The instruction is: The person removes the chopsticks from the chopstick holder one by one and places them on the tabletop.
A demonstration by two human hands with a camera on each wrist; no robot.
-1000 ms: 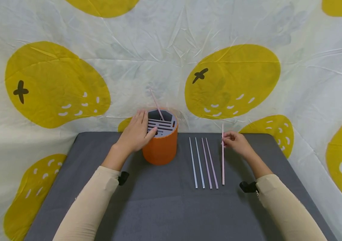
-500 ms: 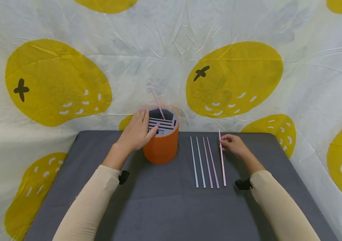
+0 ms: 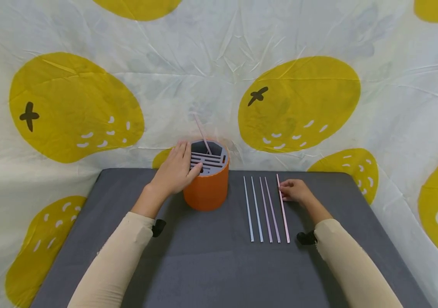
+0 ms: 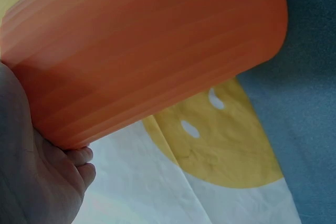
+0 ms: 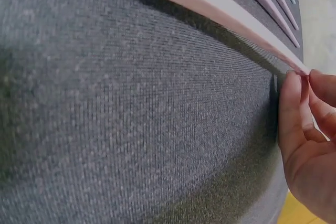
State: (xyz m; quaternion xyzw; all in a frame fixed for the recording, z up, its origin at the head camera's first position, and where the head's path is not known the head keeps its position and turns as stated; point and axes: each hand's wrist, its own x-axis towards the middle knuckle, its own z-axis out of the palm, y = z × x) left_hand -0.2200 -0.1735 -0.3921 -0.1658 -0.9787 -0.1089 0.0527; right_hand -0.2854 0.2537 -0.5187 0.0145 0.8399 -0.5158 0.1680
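Observation:
An orange utensil holder (image 3: 205,192) with a grey slotted top (image 3: 213,164) stands near the table's back edge. A pink chopstick (image 3: 201,130) leans in its rear compartment. My left hand (image 3: 174,167) rests on the holder's left rim, fingers fairly straight and thumb over the slotted top; the left wrist view shows it against the orange wall (image 4: 157,51). Low over the table, my right hand (image 3: 296,191) pinches another pink chopstick (image 3: 283,211) close to its far end between thumb and fingertips (image 5: 292,85). Two purple chopsticks (image 3: 272,209) and two blue chopsticks (image 3: 248,209) lie just left of it.
A dark grey cloth covers the table (image 3: 211,273). Behind it hangs a pale curtain (image 3: 188,55) printed with yellow fruit, close to the back of the holder. The chopsticks lie side by side, lengthwise, to the right of the holder.
My right hand has moved left and toward me, lowering the pinched pink chopstick and bringing it beside the purple ones at a slight slant. The left hand has stayed on the holder.

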